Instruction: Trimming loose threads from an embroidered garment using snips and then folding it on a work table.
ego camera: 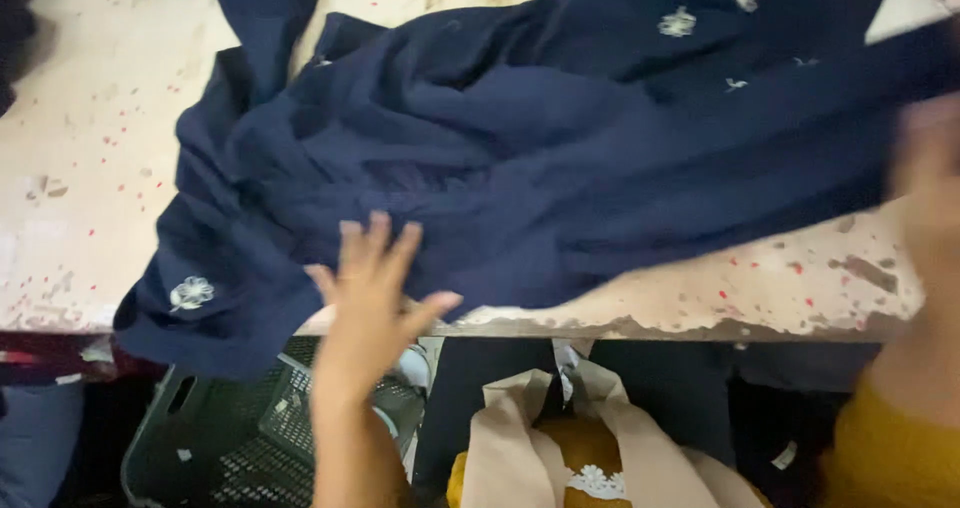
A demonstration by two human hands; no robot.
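— What covers the surface (90,148)?
— A navy garment (520,158), crumpled, its hem hanging over the near edge.
— And the hands?
— Left hand (372,293), fingers spread, grip apart at the hem. Right hand (930,168) is blurred; its grip I cannot tell.
— Smallest?
— A white embroidered flower (191,293).

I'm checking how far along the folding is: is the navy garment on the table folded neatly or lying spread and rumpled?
Spread and rumpled. The navy garment lies in loose creases across the table, one corner hanging over the front edge beside the open left hand.
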